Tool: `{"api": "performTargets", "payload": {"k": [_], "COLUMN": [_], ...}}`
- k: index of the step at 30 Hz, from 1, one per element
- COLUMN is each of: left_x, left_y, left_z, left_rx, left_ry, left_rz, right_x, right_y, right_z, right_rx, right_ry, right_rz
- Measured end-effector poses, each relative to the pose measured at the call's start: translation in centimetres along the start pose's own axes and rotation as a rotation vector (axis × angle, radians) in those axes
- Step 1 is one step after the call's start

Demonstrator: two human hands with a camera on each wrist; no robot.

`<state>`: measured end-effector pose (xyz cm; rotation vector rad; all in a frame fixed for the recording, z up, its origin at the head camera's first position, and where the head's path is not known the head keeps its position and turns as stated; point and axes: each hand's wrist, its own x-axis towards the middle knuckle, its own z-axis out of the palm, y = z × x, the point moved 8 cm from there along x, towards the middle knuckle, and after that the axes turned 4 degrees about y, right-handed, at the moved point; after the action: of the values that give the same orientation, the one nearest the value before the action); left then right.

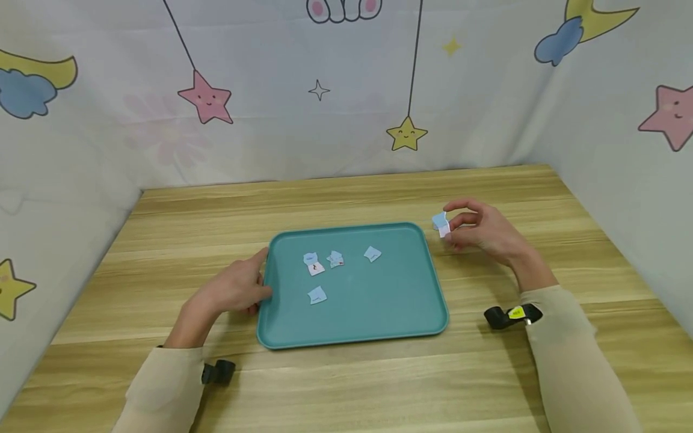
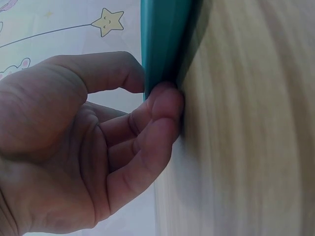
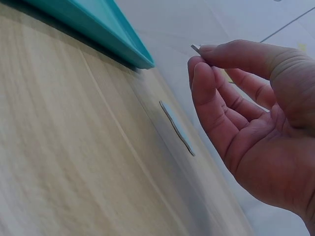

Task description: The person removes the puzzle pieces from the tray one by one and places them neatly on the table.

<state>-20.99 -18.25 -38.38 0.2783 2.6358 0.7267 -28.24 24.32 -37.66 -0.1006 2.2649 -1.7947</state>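
Note:
My left hand [image 1: 234,287] grips the left edge of a teal tray [image 1: 373,310], the thumb at its rim and curled fingers against its side in the left wrist view. Beyond the tray's right edge, my right hand [image 1: 484,231] pinches a small, thin puzzle piece [image 3: 196,48] between thumb and fingertips, above the table. Below that hand, another light blue puzzle piece [image 3: 177,129] lies flat on the wood. On the tray, several pale blue printed puzzle pieces lie loose: a piece [image 1: 317,294] near the left, another [image 1: 372,253] near the top middle, and more at upper left.
The tray rests on a wood-grain table [image 1: 357,385]. A white curtain [image 1: 271,120] printed with stars and moons hangs behind and at both sides. Each wrist wears a black camera, one of them [image 1: 511,316] on the right sleeve.

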Motion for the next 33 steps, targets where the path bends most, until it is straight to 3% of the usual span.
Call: {"api": "performTargets", "payload": {"k": [20,33], "left_x": [-0.1,0.1], "left_y": [0.0,-0.2], "left_z": [-0.1,0.0], "left_rx": [-0.004,0.002], "left_ry": [0.006,0.008], "left_rz": [0.002,-0.004], "right_x": [-0.3,-0.6], "right_y": [1.0,1.4], "right_z": [-2.7,-4.2], "right_rx": [0.174,0.153], "right_ry": [0.029,0.053], "right_rz": [-0.010,-0.013]}}
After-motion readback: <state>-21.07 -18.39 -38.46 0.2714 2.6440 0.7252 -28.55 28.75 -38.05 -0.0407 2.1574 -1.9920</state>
